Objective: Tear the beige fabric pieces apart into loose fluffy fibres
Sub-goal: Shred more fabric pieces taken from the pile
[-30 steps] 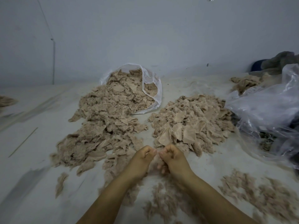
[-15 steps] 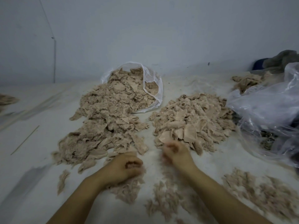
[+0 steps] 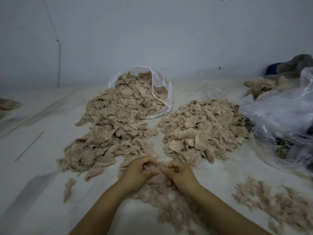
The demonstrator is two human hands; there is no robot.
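Observation:
My left hand (image 3: pixel 138 170) and my right hand (image 3: pixel 179 172) meet low in the middle, fingers curled, each pinching one end of a small beige fabric piece (image 3: pixel 156 167) stretched between them. Under my wrists lies a heap of loose fluffy fibres (image 3: pixel 162 197). A large pile of beige fabric pieces (image 3: pixel 108 133) spreads to the left, spilling from a clear plastic bag (image 3: pixel 162 92). A second pile of pieces (image 3: pixel 203 133) sits just beyond my right hand.
Crumpled clear plastic bags (image 3: pixel 279 119) fill the right side. More fluffy fibres (image 3: pixel 274 204) lie at the lower right. A thin stick (image 3: pixel 28 146) lies on the white surface at the left. Grey and blue cloth (image 3: pixel 291 65) sits by the wall.
My left hand, which had dropped to the heap on the left, has come back up to meet my right hand. Both now hold a fabric piece between them.

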